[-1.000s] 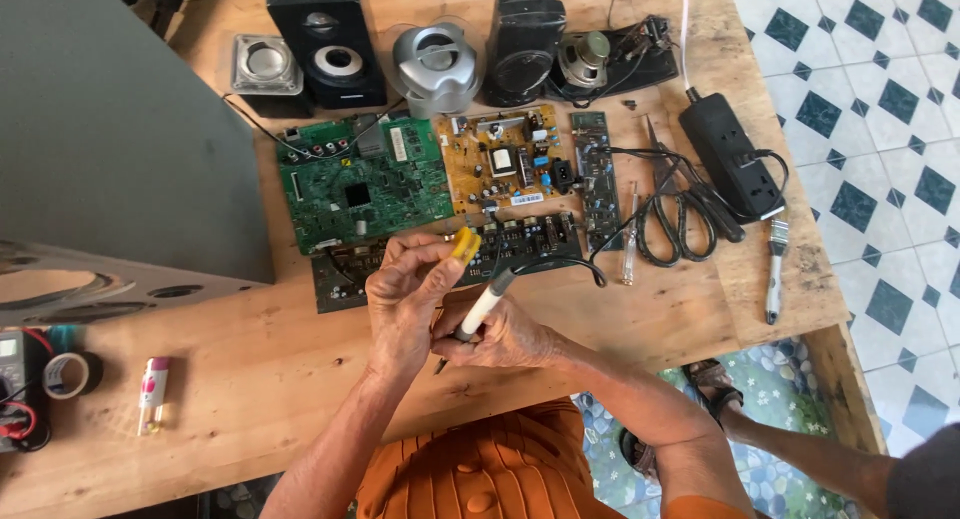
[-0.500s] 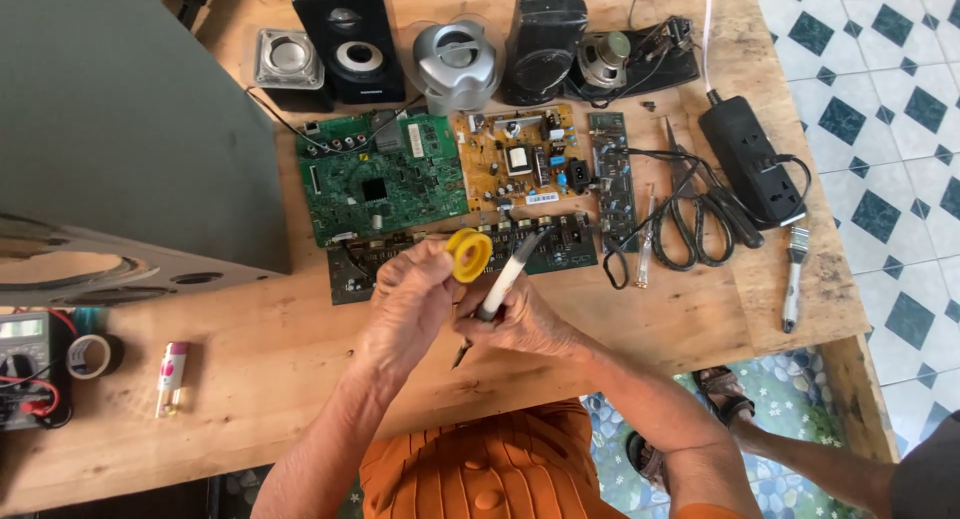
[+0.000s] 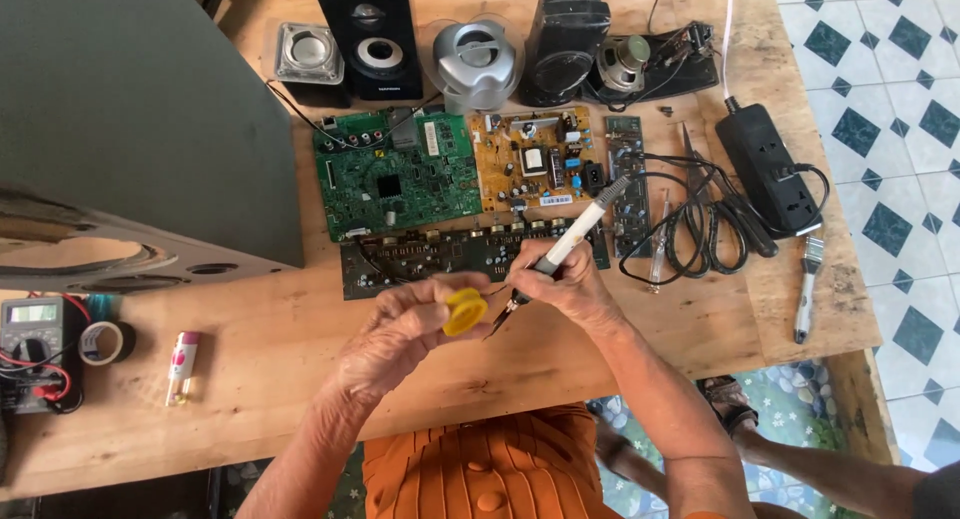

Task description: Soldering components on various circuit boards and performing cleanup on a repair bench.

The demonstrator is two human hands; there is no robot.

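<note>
Left hand (image 3: 400, 334) grips a yellow spool (image 3: 465, 311); right hand (image 3: 565, 284) holds a soldering iron (image 3: 575, 229) (tip just beside the spool), above the table (image 3: 300, 389).

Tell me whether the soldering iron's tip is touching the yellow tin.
Cannot tell: in the head view the soldering iron tip ends right beside the yellow tin; no gap or contact shows plainly.

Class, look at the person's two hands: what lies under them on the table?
Bare wooden table shows beneath the left hand and right hand. Just beyond them lies a long dark circuit board. Whatever is directly beneath the palms is covered.
</note>
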